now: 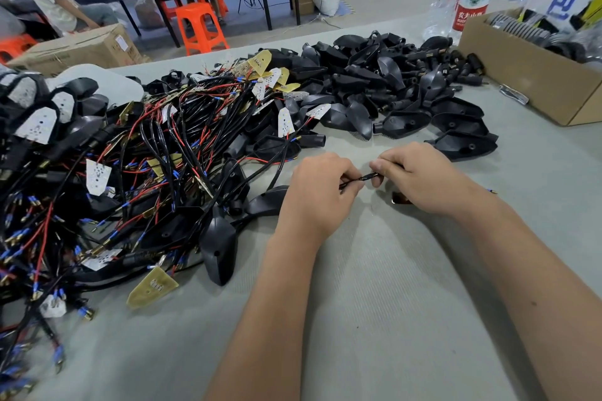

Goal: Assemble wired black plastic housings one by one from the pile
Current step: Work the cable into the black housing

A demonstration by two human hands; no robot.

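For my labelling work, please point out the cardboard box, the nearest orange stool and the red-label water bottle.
cardboard box (521,75), head view, bare front wall.
orange stool (200,26), head view, leg frame.
red-label water bottle (472,6), head view, its label.

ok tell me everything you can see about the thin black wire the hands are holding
The thin black wire is a slim dark lead, apparently plastic-sleeved, held just above the grey table covering in front of the pile. It lies nearly level, rising slightly to the right. The left hand pinches its left part and the right hand pinches its right end, so only a short span shows between them. Its ends are hidden by the fingers.
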